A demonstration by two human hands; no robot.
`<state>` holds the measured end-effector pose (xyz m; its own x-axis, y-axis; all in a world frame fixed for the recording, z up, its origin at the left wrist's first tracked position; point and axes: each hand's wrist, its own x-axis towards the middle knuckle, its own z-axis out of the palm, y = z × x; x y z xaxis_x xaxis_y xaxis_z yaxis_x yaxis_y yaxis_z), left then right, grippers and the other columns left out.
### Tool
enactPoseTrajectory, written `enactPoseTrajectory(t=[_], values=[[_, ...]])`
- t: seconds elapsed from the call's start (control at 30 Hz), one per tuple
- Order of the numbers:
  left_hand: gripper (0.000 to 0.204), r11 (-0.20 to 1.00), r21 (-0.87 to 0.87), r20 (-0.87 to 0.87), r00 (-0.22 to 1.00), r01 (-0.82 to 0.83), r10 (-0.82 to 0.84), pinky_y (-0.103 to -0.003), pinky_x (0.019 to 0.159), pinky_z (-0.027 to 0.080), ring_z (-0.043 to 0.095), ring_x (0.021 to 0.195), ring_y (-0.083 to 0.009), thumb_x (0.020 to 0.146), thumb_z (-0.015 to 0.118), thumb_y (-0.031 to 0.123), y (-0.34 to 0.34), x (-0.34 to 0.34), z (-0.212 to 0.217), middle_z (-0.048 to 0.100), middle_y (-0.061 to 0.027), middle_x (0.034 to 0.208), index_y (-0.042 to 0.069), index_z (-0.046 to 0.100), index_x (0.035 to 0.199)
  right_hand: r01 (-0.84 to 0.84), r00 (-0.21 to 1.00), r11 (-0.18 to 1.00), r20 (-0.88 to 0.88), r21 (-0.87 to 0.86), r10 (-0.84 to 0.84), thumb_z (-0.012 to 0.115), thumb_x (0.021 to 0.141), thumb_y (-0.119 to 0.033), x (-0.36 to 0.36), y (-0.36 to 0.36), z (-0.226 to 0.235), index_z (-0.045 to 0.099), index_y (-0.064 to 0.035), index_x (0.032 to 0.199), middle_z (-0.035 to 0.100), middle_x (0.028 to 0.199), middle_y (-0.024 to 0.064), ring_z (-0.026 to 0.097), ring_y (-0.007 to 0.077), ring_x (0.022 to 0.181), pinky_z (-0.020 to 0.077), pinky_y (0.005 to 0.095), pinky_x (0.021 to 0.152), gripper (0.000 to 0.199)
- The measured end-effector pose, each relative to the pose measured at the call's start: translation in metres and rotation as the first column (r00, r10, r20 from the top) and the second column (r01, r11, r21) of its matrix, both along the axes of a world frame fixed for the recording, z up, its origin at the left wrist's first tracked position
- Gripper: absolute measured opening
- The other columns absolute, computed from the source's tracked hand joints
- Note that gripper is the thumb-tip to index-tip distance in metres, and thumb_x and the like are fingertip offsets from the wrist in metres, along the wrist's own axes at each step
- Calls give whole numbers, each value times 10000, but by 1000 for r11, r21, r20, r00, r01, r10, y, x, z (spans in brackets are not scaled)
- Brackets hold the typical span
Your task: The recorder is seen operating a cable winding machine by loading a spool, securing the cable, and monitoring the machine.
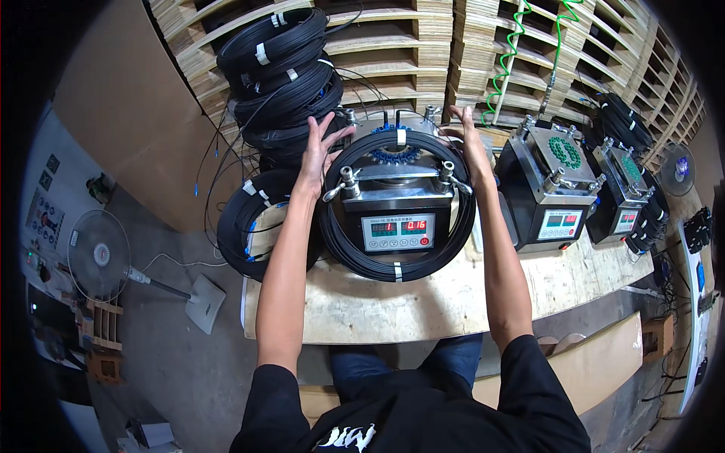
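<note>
At the bench's far middle: one wide ring of thin black cable [353,255], circling before the silver-and-black metal machine [393,205] on the pale plywood bench [340,311]. Left hand [316,157]: at the ring's far left, fingers splayed and straight, clenched on nothing. Right hand [473,147]: opposite, seen edge-on, some fingers hidden; whether it grasps the ring cannot be told. Such flanking presumably suits balancing so broad a loop. White bands [398,272], near and far, likely keep its turns bundled. Condition: glossy, evenly round, many strands closely laid. Far left: stacked black cable coils [276,113], likewise banded, probably piled to save room.
</note>
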<state>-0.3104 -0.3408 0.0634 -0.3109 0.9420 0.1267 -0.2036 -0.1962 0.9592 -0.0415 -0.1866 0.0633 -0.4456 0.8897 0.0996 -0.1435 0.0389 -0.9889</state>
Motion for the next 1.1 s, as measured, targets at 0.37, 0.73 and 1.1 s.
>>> enactPoseTrajectory(t=[0.37,0.73,1.1], values=[[926,989,-39,15,989,-146,147,-410,1112,402,610,1205,-319,949,205,793,6,-2,-9,546,-165,1434,123,250,1586,-100,995,995,-24,-1,100,325,947,-781,0,10,-6,271,-195,1596,538,1388,254,582,298,1154,473,361,974,876],[866,997,-79,132,991,-26,36,-334,788,593,661,1031,-271,950,534,655,17,-15,-10,564,-185,1289,105,267,1564,55,998,998,21,-8,-55,483,992,-622,3,35,-24,343,-152,1554,545,1336,250,652,257,962,553,321,745,746],[404,932,-325,63,979,-161,192,-243,500,364,460,644,-88,948,623,558,105,-69,-46,622,10,941,167,699,1014,-31,983,993,177,-117,52,522,1035,-426,-33,115,-26,555,-124,1349,618,753,24,534,117,549,417,265,517,437]])
